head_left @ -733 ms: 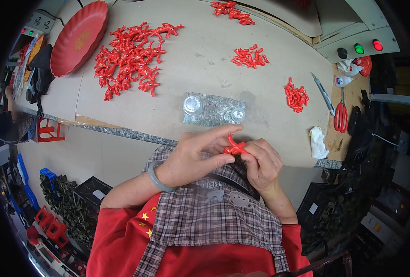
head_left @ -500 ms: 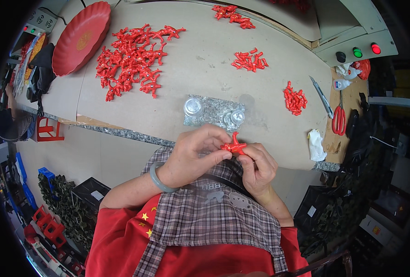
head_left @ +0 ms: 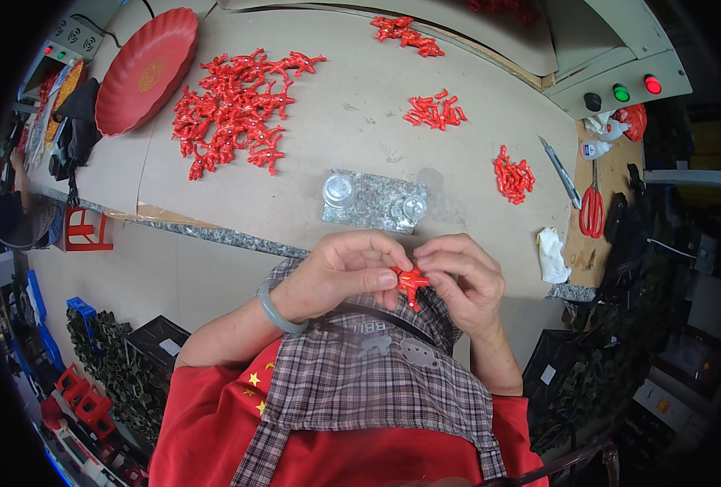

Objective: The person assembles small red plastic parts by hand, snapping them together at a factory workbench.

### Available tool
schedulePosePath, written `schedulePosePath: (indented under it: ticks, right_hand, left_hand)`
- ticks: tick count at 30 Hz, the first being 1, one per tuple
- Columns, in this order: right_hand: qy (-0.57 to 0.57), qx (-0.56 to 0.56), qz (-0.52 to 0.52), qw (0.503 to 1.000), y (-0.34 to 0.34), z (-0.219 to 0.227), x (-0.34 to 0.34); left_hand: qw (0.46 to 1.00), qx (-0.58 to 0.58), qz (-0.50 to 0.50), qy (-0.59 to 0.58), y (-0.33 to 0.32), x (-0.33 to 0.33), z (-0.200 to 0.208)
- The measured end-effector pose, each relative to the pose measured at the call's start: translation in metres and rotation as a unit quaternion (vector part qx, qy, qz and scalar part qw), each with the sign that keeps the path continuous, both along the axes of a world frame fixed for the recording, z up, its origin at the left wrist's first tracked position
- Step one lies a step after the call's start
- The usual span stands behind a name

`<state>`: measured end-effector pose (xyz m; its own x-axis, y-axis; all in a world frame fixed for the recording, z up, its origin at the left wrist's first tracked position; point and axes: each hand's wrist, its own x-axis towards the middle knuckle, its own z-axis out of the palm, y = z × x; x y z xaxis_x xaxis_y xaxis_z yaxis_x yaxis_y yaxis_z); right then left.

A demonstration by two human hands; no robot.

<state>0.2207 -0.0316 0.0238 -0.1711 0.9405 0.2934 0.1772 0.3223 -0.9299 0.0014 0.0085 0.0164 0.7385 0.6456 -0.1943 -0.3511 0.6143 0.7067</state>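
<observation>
Just off the table's near edge, my left hand pinches a small glossy red figurine with stubby limbs and a yellow mark. The thumb and fingers of my right hand close in on the figurine's right side; the exact contact is partly hidden. Beyond my hands lies a speckled stone slab carrying a round clear glass dish and a smaller clear cup. A big pile of similar red figurines spreads over the left of the table.
Smaller heaps of red parts lie at centre, right and far back. A red scalloped tray stands far left. On the right are a utility knife, red-handled scissors, a white cloth and small bottles.
The figurine has turned over, its protruding limb now pointing down toward me instead of up. My right hand has shifted its grip upward along the figurine's side.
</observation>
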Motion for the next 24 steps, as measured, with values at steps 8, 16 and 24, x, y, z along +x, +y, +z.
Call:
schedulePosePath:
  ticks: [8,16,24]
  right_hand:
    - [-0.042,0.057,-0.002,0.997,-0.005,0.012,-0.004]
    - [-0.061,0.01,-0.128,0.99,-0.001,0.008,0.021]
    - [-0.107,-0.001,-0.151,0.983,0.005,0.013,0.035]
  left_hand:
    - [0.999,0.003,-0.008,-0.039,0.0,-0.008,0.004]
    - [0.726,0.49,0.304,0.374,0.078,-0.081,0.033]
    - [0.419,0.644,0.283,0.574,0.11,-0.092,0.037]
